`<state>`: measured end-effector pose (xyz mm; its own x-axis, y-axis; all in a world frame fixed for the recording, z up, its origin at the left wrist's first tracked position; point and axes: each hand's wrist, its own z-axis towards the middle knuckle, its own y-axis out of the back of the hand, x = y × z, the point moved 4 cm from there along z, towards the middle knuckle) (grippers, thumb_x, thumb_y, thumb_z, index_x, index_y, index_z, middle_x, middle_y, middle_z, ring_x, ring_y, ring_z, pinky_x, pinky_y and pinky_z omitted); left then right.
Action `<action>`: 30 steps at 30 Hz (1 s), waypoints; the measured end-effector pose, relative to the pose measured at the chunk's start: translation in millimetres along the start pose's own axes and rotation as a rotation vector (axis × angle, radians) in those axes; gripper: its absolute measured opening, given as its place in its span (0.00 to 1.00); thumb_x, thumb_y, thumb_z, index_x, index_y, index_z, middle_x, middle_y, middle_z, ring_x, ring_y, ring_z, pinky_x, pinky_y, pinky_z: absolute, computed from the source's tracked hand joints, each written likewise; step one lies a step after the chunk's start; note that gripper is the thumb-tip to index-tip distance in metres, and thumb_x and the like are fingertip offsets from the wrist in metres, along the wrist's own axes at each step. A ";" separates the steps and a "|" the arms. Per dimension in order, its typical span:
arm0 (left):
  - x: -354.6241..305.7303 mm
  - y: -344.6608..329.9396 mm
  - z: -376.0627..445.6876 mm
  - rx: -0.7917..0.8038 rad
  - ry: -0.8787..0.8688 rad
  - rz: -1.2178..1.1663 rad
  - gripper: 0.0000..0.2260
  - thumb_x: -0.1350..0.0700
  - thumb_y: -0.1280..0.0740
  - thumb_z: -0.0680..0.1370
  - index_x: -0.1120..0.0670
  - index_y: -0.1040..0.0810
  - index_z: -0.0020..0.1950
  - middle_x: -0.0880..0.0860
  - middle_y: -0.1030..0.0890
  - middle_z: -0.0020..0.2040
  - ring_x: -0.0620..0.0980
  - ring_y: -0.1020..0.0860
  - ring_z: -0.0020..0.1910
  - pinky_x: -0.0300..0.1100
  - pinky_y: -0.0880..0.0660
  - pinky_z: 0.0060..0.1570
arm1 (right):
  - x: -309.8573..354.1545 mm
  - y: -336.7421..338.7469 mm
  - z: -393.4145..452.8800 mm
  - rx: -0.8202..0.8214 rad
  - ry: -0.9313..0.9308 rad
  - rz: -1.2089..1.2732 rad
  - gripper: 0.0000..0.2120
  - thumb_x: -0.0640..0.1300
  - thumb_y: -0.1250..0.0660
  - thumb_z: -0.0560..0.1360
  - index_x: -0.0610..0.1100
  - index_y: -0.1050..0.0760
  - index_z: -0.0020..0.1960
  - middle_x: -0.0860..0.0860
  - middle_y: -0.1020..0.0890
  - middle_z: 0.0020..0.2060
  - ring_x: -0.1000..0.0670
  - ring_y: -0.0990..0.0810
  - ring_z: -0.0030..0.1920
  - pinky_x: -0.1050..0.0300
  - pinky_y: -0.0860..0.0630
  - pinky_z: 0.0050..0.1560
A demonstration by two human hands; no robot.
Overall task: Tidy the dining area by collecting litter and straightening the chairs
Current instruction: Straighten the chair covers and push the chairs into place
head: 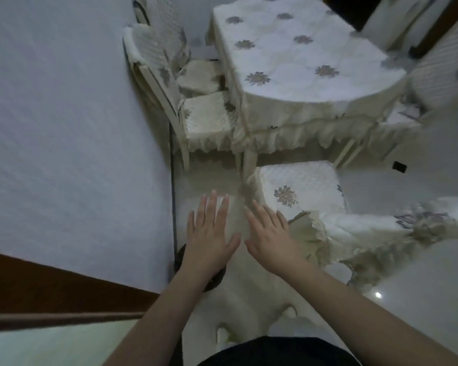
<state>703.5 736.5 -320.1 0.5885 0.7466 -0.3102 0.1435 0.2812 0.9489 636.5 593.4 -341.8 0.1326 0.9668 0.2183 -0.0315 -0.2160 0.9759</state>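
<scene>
My left hand (209,233) and my right hand (271,237) are held out flat side by side over the pale floor, fingers apart, holding nothing. Just right of my right hand stands a chair (299,186) with a white quilted, flower-printed cover; its backrest (381,228) is nearest me and its seat points toward the table. The dining table (288,62) has a white flowered cloth with a ruffled skirt. Two covered chairs (206,114) stand along its left side by the wall. A small black object (399,166) lies on the floor at the right.
A white wall (64,128) runs along the left, with a dark cable (173,194) down its edge. A round dark object (212,282) sits on the floor under my left wrist. More covered chairs (444,75) stand at the table's right. Brown trim (50,286) crosses bottom left.
</scene>
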 end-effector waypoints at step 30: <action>-330.6 -106.2 56.5 0.102 -0.148 0.074 0.45 0.20 0.54 0.67 0.39 0.64 0.76 0.51 0.55 0.80 0.54 0.56 0.78 0.63 0.52 0.71 | -336.3 110.7 -178.6 -0.147 -0.398 0.030 0.38 0.60 0.39 0.75 0.52 0.54 0.78 0.48 0.50 0.78 0.46 0.53 0.77 0.45 0.55 0.74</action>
<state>538.6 425.7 -315.0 0.7098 0.6640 -0.2350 0.1715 0.1606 0.9720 411.5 268.7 -307.5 0.5004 0.8264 0.2582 -0.1781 -0.1937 0.9648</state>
